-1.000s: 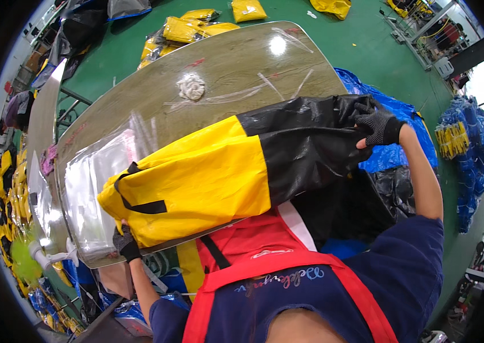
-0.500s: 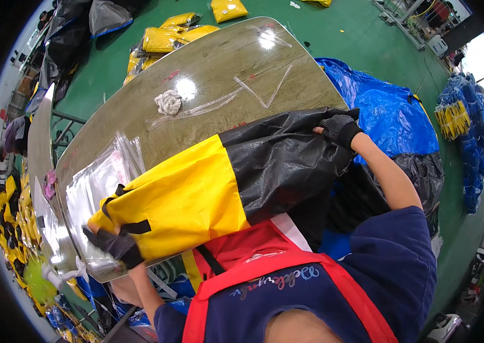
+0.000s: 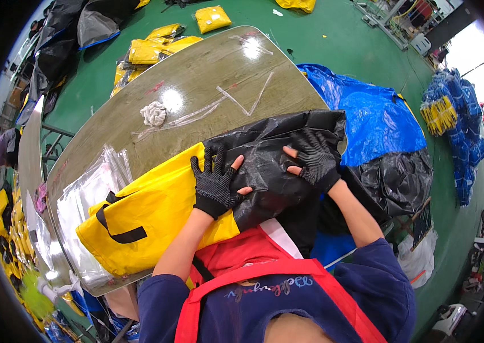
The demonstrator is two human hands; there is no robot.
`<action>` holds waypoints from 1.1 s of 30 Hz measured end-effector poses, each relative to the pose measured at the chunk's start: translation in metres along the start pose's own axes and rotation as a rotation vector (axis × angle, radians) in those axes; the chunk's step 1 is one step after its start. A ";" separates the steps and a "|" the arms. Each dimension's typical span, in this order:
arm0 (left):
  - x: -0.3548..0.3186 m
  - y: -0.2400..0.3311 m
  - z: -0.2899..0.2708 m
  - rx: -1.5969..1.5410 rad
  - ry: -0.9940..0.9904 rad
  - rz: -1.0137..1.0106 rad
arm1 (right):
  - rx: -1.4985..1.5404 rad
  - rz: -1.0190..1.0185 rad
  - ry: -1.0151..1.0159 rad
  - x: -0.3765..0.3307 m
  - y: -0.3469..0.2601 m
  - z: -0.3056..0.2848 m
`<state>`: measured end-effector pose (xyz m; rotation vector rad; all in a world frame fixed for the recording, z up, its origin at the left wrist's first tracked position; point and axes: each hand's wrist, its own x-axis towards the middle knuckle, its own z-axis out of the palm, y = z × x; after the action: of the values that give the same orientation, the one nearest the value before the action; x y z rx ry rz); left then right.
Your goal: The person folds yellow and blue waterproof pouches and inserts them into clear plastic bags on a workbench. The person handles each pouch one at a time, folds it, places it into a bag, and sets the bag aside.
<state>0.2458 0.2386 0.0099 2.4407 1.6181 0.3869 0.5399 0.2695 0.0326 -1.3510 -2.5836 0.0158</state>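
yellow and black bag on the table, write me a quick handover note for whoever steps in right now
Left hand, in a black fingerless glove, lies flat and open where the yellow half meets the black half of the yellow and black waterproof fabric bag.
Right hand, gloved the same way, presses flat on the black end; neither hand grips anything.
The bag lies lengthwise across the near edge of the brown oval wooden table, its yellow end over a stack of clear plastic sleeves. A crumpled white rag sits further back.
Done: bag laid down on the table.
Left: black end is wrinkled, not flat; the bag is not inside any sleeve.
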 end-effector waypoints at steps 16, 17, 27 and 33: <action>-0.009 -0.035 0.056 -0.665 -0.059 -0.067 | 0.216 -0.202 0.275 0.032 -0.175 -0.027; -0.019 -0.052 0.049 -0.592 -0.134 -0.046 | 0.204 -0.208 0.226 0.028 -0.185 -0.006; -0.242 -0.181 -0.100 0.550 0.377 -0.454 | -0.015 -0.263 -0.189 0.061 -0.218 0.013; -0.304 -0.246 -0.082 -0.676 0.581 -1.142 | 0.343 -0.572 -0.335 0.091 -0.226 -0.025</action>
<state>-0.1083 0.0544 -0.0195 0.7297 2.2421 1.1883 0.3119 0.2108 0.1001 -0.5001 -2.9612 0.6015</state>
